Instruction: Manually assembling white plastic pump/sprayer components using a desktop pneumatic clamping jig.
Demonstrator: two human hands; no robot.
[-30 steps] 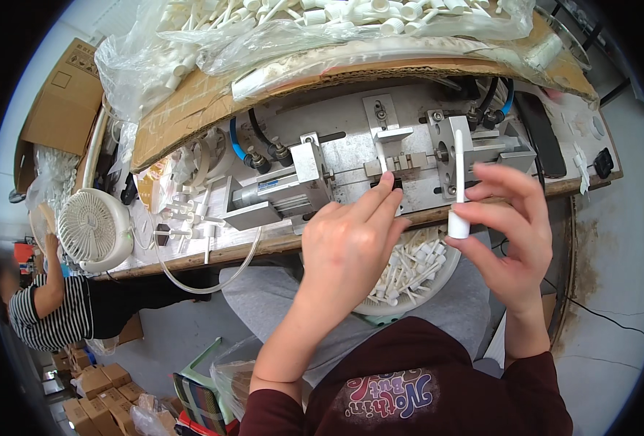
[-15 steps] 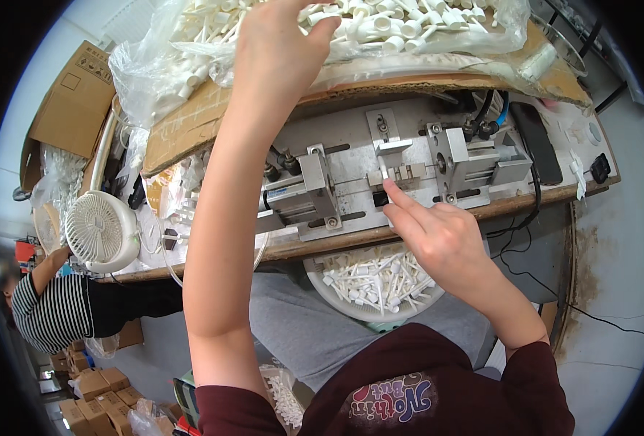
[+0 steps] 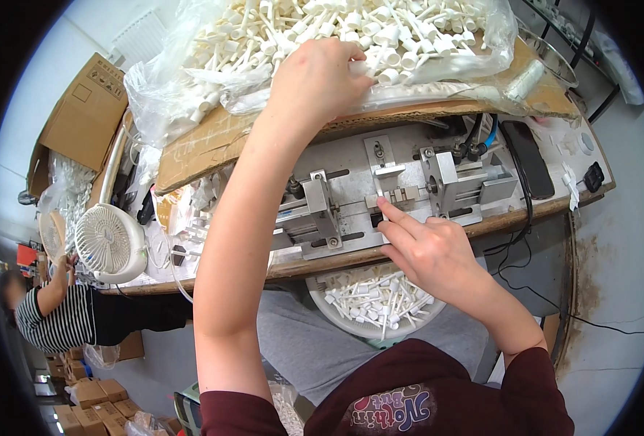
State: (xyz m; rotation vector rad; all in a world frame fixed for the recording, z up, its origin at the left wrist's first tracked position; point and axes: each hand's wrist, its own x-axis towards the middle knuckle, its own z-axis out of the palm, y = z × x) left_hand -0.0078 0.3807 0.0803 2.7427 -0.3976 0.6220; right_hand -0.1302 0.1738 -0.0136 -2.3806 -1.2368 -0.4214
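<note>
My left hand [image 3: 320,78] is at the near edge of a heap of white plastic scoops [image 3: 402,33], which have small cups and long handles. Between its thumb and fingers shows a white scoop [image 3: 358,67], partly covered by the hand. My right hand [image 3: 435,251] reaches over the metal fixture, fingers stretched out. Its index fingertip touches a slim white piece [image 3: 379,187] lying upright in the view across the small metal holder [image 3: 403,195]. Silver clamp blocks [image 3: 315,211] flank that holder on both sides.
The heap lies on clear plastic over a cardboard sheet [image 3: 191,156]. Below the table edge, a white basket [image 3: 315,294] holds more scoops. A phone [image 3: 527,160] lies at right, a white fan [image 3: 107,243] at left. Another person [image 3: 57,312] works at far left.
My left hand has come nearer and lower, from over the heap to its front edge, with its fingers closing around a scoop. My right hand stays at the holder.
</note>
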